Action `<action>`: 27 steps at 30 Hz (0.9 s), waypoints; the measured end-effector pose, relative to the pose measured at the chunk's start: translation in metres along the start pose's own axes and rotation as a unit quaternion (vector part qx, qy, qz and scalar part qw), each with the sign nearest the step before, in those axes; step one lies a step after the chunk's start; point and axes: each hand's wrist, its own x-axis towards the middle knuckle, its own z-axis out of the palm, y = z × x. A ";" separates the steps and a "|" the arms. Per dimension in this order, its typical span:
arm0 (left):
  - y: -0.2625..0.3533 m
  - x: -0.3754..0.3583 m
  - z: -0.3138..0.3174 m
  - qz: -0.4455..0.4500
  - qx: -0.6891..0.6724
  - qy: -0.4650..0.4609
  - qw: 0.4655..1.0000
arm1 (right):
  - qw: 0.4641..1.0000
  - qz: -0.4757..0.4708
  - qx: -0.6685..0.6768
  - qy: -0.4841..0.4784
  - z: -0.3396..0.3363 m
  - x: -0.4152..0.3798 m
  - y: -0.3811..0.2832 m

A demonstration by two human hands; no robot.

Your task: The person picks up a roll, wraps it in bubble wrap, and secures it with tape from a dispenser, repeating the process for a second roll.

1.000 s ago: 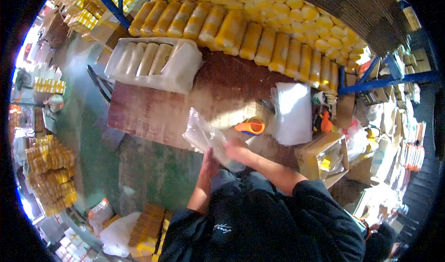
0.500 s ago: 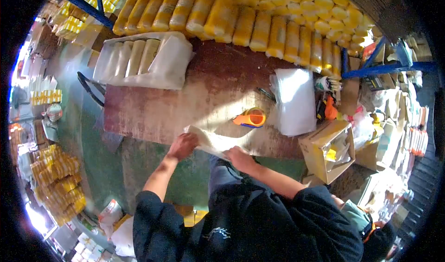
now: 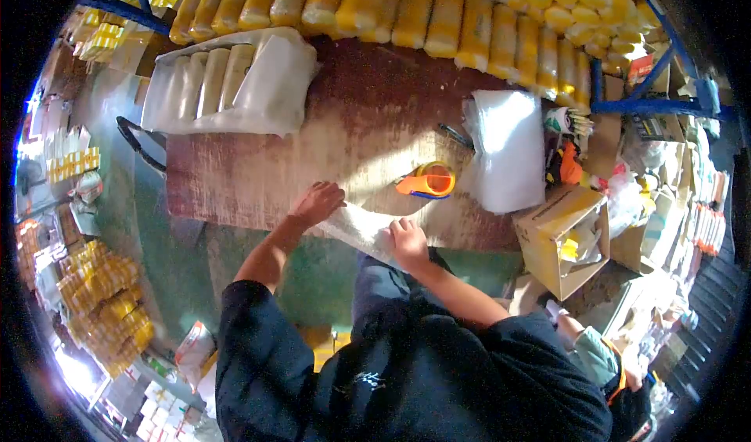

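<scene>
A white, soft-looking wrapping sheet (image 3: 361,229) stretches between my two hands at the table's near edge, partly overhanging it. My left hand (image 3: 319,203) has its fingers closed on the sheet's left end, over the tabletop. At the right end, my right hand (image 3: 408,243) grips the sheet with fingers curled over its edge. Just beyond my right hand lies an orange tape dispenser (image 3: 427,182) with a roll of tape in it. A stack of white translucent sheets (image 3: 510,156) rests farther right on the table.
A white-wrapped pack of rolls (image 3: 270,90) stands at the table's back left. Yellow-wrapped rolls (image 3: 375,8) line the back. On the right are an open cardboard box (image 3: 547,246), a blue metal frame (image 3: 649,107) and another person's arm (image 3: 569,326). The brown tabletop (image 3: 235,176) lies ahead.
Both hands have moved forward with the white sheet, which now lies flatter and farther over the table edge. The whole view has shifted slightly with my head.
</scene>
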 end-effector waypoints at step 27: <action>0.058 -0.063 0.000 -0.134 0.061 -0.069 0.987 | 0.981 -0.189 -0.019 0.029 0.008 -0.025 0.006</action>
